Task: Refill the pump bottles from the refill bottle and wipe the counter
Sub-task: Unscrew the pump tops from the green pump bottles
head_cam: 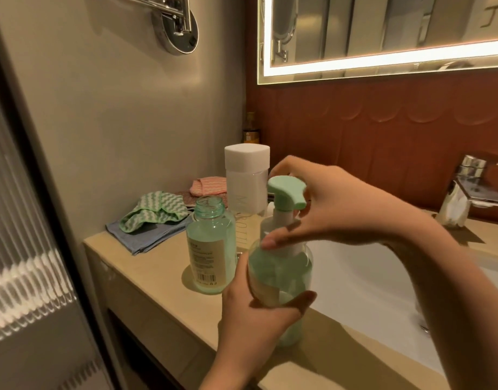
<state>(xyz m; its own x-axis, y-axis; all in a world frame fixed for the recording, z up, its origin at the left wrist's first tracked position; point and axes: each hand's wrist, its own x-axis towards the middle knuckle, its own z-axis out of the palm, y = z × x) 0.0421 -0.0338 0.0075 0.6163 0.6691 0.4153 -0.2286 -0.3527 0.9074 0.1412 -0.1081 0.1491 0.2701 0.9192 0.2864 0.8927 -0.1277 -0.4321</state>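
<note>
1. Bathroom vanity: beige stone counter (146, 266) set against a plain wall on the left and red-brown tiling at the back.
2. White sink basin (368, 277), sunk into the counter on the right. A chrome faucet (472, 187) stands behind it.
3. Lit mirror (382, 32) above the tiling. A chrome wall fitting (177, 23) is on the left wall.
4. Pump bottle (280, 274): clear, upright, holding pale green liquid, at the counter's front by the basin's left rim. Whether its base rests on the counter cannot be told.
5. Pump head (287, 194): mint green on a white neck, seated on the pump bottle.
6. Left hand (256, 313): wraps the bottle's lower body from the left, thumb across the front.
7. Right hand (326, 212): fingers curl round the white neck just under the pump head, thumb at the collar.
8. Open bottle (210, 249): uncapped, labelled with a barcode, holding green liquid. It stands on the counter just left of the pump bottle.
9. White-capped bottle (246, 178): tall, clear, directly behind the open bottle.
10. Green zigzag cloth (155, 209), crumpled on a folded blue cloth (146, 235) at the counter's left end.
11. Pink cloth (210, 185), behind them by the wall.
12. Amber bottle (251, 130), in the far corner.
</note>
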